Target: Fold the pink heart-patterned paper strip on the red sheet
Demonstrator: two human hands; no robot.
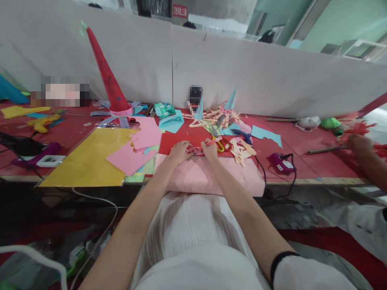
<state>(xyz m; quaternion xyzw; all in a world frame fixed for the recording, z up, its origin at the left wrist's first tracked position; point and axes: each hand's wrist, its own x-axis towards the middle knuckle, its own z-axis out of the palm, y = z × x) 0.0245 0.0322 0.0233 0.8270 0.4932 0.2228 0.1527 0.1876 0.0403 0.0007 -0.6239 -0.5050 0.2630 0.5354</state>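
Observation:
My left hand [180, 151] lies fairly flat, fingers stretched forward, at the edge of a small pink cut-out piece [196, 150] on a red sheet [172, 141]. Close to its right, my right hand [210, 150] is closed around a slim, pale orange-pink pen-like thing [215, 140] that slants up to the right. Its exact kind is too small to make out. Both wrists rest over a large pink sheet [208, 177] that hangs over the table's front edge. Just beyond my right hand are yellow-handled scissors [221, 146] and a heap of pale paper strips [242, 151].
A tall red cone [107, 76], yellow sheet [90, 157] and pink sheets [146, 133] stand or lie leftward. A yellow glue gun [44, 123] lies far left. Rightward are a purple power socket [282, 164] with a cord and another person's hand [361, 145]. A white partition [256, 72] runs behind.

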